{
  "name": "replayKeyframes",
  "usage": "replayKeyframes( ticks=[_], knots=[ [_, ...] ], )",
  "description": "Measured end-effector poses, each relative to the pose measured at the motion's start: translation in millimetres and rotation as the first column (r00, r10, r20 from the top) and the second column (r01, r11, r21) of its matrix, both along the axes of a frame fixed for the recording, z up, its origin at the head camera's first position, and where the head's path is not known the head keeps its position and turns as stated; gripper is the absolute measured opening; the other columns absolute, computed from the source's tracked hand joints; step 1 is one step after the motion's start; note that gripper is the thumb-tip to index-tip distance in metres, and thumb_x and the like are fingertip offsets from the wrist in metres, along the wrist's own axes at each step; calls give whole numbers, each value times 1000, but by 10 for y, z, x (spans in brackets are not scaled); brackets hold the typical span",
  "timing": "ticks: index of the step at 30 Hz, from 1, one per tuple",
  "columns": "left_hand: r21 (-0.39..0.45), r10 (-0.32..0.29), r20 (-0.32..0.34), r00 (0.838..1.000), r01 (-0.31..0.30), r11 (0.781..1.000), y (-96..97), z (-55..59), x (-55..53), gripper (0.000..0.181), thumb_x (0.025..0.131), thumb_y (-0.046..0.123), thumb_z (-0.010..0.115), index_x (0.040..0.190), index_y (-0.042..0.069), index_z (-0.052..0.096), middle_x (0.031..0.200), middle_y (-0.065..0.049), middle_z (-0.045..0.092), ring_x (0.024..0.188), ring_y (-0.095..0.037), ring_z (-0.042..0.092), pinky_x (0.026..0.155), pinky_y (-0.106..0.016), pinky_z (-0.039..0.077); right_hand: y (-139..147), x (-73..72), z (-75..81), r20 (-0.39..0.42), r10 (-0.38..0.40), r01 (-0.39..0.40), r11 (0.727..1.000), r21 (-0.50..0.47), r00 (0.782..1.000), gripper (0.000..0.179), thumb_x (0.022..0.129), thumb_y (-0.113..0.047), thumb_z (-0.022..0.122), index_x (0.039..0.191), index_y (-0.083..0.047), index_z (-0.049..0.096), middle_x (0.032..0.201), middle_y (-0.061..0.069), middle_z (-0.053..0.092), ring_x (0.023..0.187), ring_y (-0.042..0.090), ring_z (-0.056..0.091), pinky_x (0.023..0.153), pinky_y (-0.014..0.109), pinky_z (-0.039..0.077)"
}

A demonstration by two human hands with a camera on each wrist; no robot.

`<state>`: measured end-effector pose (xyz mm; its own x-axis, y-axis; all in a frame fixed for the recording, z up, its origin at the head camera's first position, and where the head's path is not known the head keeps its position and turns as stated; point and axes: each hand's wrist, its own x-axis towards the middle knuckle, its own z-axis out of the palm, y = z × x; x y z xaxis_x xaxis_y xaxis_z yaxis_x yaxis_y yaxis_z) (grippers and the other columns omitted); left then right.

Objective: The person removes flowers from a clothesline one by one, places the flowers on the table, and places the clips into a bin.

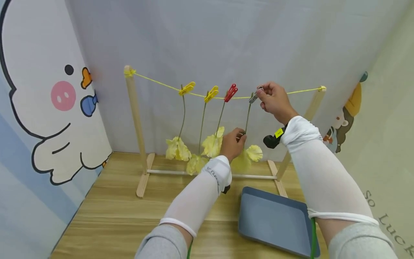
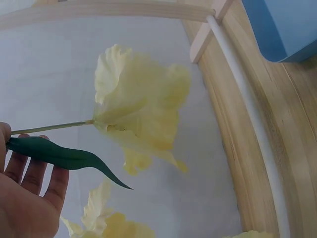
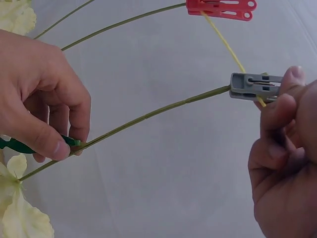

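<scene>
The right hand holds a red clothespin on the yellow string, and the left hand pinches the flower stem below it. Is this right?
Not fully: the clothespin in the right hand is grey, not red, as the right wrist view shows. It is on the yellow string, and the left hand pinches the flower stem below it.

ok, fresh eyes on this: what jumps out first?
Four pale yellow flowers hang head-down along a yellow line. At the rightmost one, the right hand pinches a gray peg while the left hand holds the stem lower down. A blue-gray tray sits below, front right.
</scene>
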<state>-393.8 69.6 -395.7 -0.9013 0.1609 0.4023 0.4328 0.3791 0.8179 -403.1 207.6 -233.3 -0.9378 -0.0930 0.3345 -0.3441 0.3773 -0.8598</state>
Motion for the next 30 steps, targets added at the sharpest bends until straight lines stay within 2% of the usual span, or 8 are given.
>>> replayKeyframes(
  ticks=[4,9,16,22,30],
  knots=[
    [-21,37,-28,999,-37,999,-33,8,5,22,100,21,56,116,9,65,102,-8,70,88,-19,67,76,-29,53,-39,-13,-14,-35,-13,12,999,-38,999,14,98,-13,56,106,-1,54,91,1,57,60,8,46,52,18,41],
    [-32,49,-29,998,-50,998,-50,13,46,21,100,22,57,113,9,66,100,-7,70,86,-19,67,75,-30,53,-70,-21,-35,-74,-42,38,998,-48,996,12,97,-8,57,101,3,54,91,-1,59,64,8,48,53,17,42],
    [-59,47,-46,998,-50,997,-35,122,27,22,101,22,55,114,9,66,101,-6,70,88,-17,66,76,-29,52,-40,36,65,-110,-84,72,991,-110,990,8,96,-6,59,96,2,57,88,-3,60,60,7,47,52,16,42],
    [-37,79,-34,996,-80,996,-65,132,66,19,100,22,56,111,10,66,99,-5,70,86,-16,65,74,-28,52,-70,58,103,-132,-72,47,982,-182,989,6,94,-1,59,89,-2,59,88,-2,61,57,7,47,49,15,41],
    [-39,68,-39,997,-69,997,-63,164,98,19,101,22,55,111,11,65,100,-5,69,88,-16,65,76,-28,52,-35,111,172,-177,-76,31,969,-244,981,8,93,0,61,88,-4,59,85,-4,61,53,6,47,47,14,41]
  ],
)
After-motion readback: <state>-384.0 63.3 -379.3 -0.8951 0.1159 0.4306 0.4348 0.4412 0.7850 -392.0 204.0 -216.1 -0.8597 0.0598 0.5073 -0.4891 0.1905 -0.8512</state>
